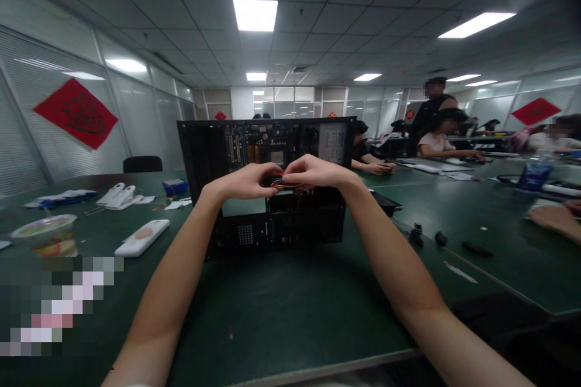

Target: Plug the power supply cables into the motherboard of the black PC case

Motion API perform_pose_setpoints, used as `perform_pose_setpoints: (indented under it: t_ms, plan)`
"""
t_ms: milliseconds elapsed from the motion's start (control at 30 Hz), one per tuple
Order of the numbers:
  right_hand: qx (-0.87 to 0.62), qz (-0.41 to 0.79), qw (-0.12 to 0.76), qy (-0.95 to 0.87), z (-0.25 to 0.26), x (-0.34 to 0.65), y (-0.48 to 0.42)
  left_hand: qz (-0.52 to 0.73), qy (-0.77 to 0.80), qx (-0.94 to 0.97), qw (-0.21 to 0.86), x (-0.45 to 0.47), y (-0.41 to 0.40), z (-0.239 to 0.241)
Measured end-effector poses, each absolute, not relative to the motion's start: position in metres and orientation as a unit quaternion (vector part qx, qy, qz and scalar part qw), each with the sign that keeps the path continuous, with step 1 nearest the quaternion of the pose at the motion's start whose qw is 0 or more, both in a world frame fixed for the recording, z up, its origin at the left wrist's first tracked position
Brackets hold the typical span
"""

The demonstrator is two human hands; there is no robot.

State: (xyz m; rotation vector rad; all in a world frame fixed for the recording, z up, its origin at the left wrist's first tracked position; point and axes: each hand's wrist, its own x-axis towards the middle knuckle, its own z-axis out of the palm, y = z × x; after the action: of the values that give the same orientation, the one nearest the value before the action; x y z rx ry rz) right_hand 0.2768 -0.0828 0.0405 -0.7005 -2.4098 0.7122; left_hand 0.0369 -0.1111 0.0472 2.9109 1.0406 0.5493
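Note:
A black computer case (304, 227) stands on the green table in front of me, its open side facing me. Inside, a motherboard (261, 139) shows in the upper part. A bundle of thin coloured cables (290, 184) runs across the middle of the case. My left hand (247, 180) closes its thumb and fingers on the left end of the bundle. From the right, my right hand (313, 172) pinches the same cables, its fingertips almost meeting the left ones. The cable ends are hidden by the fingers.
Left on the green table (290, 314) are a white power bank (143, 237), a plastic food cup (48, 236) and a small blue box (175, 187). Small black parts (440, 238) lie to the right, near a water bottle (535, 172). Several people sit or stand at the right.

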Motion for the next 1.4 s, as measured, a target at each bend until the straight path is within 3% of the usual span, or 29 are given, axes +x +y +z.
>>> perform_pose_setpoints:
  t_ms: [167,300,833,933,1033,1133,1400]
  plan:
    - [-0.254,0.279,0.304,-0.875,0.046,0.28,-0.086,0.282,0.26,0.921,-0.075,0.038,-0.112,0.047]
    - [-0.256,0.297,0.331,-0.859,0.05,0.285,-0.089,0.332,0.286,0.896,-0.075,0.041,-0.109,0.046]
    - [-0.229,0.256,0.241,-0.908,0.044,0.279,-0.09,0.324,0.308,0.893,-0.046,0.038,-0.108,0.045]
    - [-0.243,0.153,0.292,-0.912,0.04,0.277,-0.083,0.3,0.319,0.896,-0.073,0.038,-0.107,0.045]
    - [-0.256,-0.051,0.378,-0.888,0.034,0.27,-0.075,0.289,0.33,0.894,-0.09,0.039,-0.102,0.043]
    - [-0.247,-0.195,0.385,-0.868,0.025,0.261,-0.068,0.306,0.343,0.882,-0.104,0.038,-0.094,0.04]
    - [-0.22,-0.289,0.336,-0.869,0.002,0.244,-0.047,0.377,0.372,0.842,-0.097,0.037,-0.076,0.032]
